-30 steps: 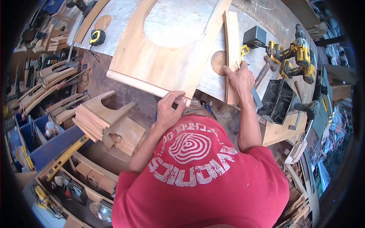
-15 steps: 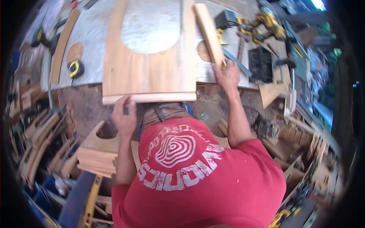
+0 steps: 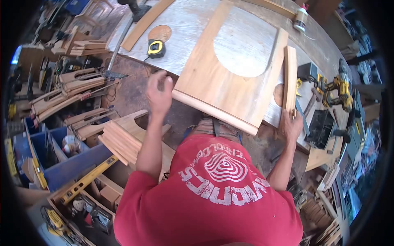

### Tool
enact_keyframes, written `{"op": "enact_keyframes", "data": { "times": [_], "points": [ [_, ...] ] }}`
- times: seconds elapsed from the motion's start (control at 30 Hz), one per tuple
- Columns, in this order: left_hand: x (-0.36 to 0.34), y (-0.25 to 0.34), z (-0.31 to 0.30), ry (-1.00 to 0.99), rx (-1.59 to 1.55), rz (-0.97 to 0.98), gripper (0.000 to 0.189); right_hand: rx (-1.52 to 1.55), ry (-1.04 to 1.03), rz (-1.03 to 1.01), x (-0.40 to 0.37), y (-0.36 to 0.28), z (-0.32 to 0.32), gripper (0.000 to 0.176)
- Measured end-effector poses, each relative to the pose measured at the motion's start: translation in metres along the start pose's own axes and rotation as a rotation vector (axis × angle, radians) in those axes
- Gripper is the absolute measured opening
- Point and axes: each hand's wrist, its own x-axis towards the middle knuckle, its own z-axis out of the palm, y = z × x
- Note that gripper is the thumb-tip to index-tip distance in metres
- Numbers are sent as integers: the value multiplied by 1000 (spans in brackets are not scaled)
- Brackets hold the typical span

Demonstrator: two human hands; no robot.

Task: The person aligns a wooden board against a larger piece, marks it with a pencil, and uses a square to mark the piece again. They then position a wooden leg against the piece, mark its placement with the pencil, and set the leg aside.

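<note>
A flat wooden panel with a large rounded cut-out lies on the workbench. Along its near edge runs a rounded wooden strip. My left hand is raised just off the strip's left end, fingers apart and holding nothing. To the right of the panel, my right hand grips the near end of a long wooden piece, which rests on the bench beside the panel.
A tape measure sits left of the panel. Drills, a hammer and a black tray are at the right. A glue bottle stands at the back. Stacked wooden parts lie at the lower left.
The view has turned, so the bench appears tilted. My left hand has come away from the strip. My right hand remains on the long piece.
</note>
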Motion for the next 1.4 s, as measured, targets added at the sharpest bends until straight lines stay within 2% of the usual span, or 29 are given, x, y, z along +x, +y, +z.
{"op": "enact_keyframes", "data": {
  "times": [0.03,0.13,0.2,0.3,0.4,0.5,0.53,0.6,0.73,0.8,0.87,0.9,0.93,0.97,1.0,1.03,1.1,1.13,1.23,1.27,1.4],
  "points": [
    [19,-9,-7,29,82,-22,29,2,74,-31,-6,0,2,55],
    [101,-60,-25,74,376,-35,38,203,91,-65,-14,2,-9,41],
    [156,-120,-27,104,551,122,51,220,83,-25,-23,-11,-29,37],
    [227,-161,-23,-170,810,-78,64,205,167,-33,-41,2,-37,32],
    [256,-159,-11,-303,967,-250,70,206,202,37,-55,7,-45,31],
    [277,-162,-10,-404,942,-370,64,148,203,124,-78,19,-52,31],
    [280,-165,-11,-459,938,-343,60,174,202,198,-84,22,-52,29],
    [285,-166,-11,-562,928,-287,51,183,238,158,-95,29,-47,28],
    [236,-123,-22,-150,928,50,36,241,258,130,-95,27,-36,26],
    [206,-92,-31,22,862,179,32,370,220,151,-83,6,-35,27],
    [163,-58,-27,89,498,271,32,531,143,208,-72,-15,-25,30],
    [138,-33,-21,53,423,227,33,591,47,212,-64,-32,-24,34],
    [111,-10,-10,16,342,184,34,586,11,34,-56,-51,-24,39],
    [85,5,5,18,233,238,35,615,-90,-22,-52,-88,-38,45],
    [58,20,20,17,121,292,37,815,-191,-40,-51,-113,-41,54],
    [31,40,33,-73,-6,199,37,857,-247,-113,-47,-129,-41,65],
    [-7,63,66,-97,-220,350,43,907,-147,-395,-38,-163,-45,77],
    [-23,71,81,-100,-275,403,44,934,-189,-367,-34,-174,-51,81],
    [-52,85,113,-196,-485,498,59,1089,-258,-433,-19,-189,-56,84],
    [-57,81,125,-234,-517,509,66,1072,-422,-384,-16,-185,-67,78],
    [-48,92,131,-681,-404,442,75,979,-405,-515,-15,-168,-78,60]
  ]
}}
